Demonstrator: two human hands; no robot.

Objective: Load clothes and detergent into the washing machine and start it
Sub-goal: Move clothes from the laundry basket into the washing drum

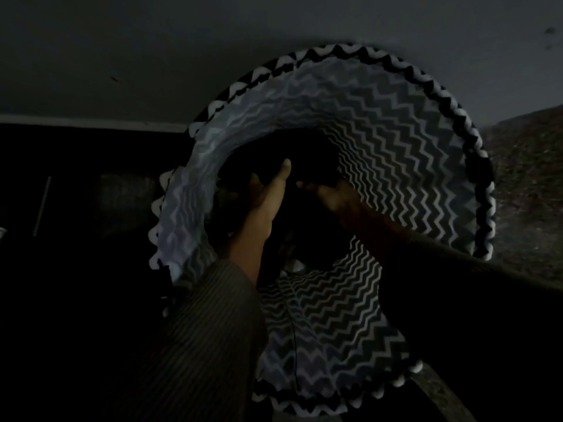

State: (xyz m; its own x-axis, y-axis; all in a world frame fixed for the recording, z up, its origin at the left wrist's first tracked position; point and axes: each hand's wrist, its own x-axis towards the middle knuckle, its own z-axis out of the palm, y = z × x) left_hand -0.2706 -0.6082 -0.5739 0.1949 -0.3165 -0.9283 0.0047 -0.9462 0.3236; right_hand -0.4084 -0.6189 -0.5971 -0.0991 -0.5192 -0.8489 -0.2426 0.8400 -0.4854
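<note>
Closest to the lens are the two sleeves: the ribbed left sleeve coming in from 7 o'clock and the right sleeve, nearly black, from 4 o'clock. Both arms go down into a zigzag-patterned laundry basket that fills the middle of the shot, mouth turned toward the camera.

My guess is that the tilt is so both arms can get to the bottom. The left grip has its fingers straight and thumb up, holding nothing, and looks ready to scoop. The right grip is just beside it at 3 o'clock, down against the dark pile. It's too dim to tell whether it has closed on anything.

The clothes are a dark heap deep inside the basket, right at both fingertips, so nothing is loaded yet as far as I can see. No washer or detergent is in shot.

Room-wise, there's a plain grey surface across 12 o'clock, something speckled at 3 o'clock (floor or stone, can't say), and a dark cabinet front with a thin handle at 9 o'clock. Super dark overall.
</note>
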